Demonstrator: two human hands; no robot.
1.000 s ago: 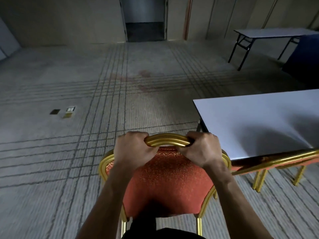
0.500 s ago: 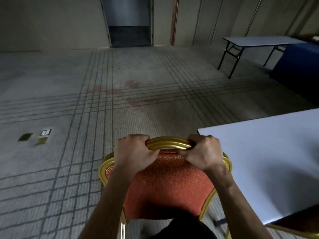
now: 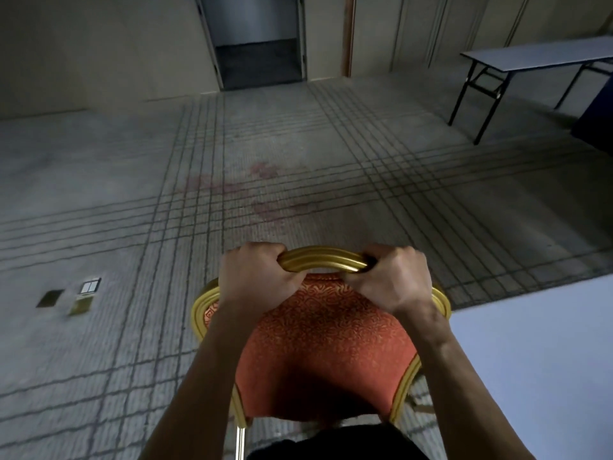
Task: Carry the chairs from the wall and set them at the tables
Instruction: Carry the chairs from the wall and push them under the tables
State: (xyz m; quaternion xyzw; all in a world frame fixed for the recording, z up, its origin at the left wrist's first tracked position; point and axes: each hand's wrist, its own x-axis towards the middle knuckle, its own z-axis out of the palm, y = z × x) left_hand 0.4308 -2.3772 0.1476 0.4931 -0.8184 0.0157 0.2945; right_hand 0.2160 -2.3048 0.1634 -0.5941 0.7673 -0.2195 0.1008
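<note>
A chair (image 3: 325, 353) with an orange patterned back and a gold metal frame is right in front of me, its back toward me. My left hand (image 3: 255, 280) grips the left side of the top rail. My right hand (image 3: 393, 280) grips the right side of the same rail. A white table (image 3: 537, 366) lies at my lower right, its corner just beside the chair. The chair's seat and most of its legs are hidden behind the backrest.
A second folding table (image 3: 544, 56) with black legs stands far right by the wall, next to something dark blue (image 3: 597, 117). An open doorway (image 3: 258, 41) is straight ahead. Small floor plates (image 3: 79, 295) sit in the carpet at left.
I have moved along the white table's left side with the chair; the table has slid to the lower right of the view, and the second chair under it is out of sight.
</note>
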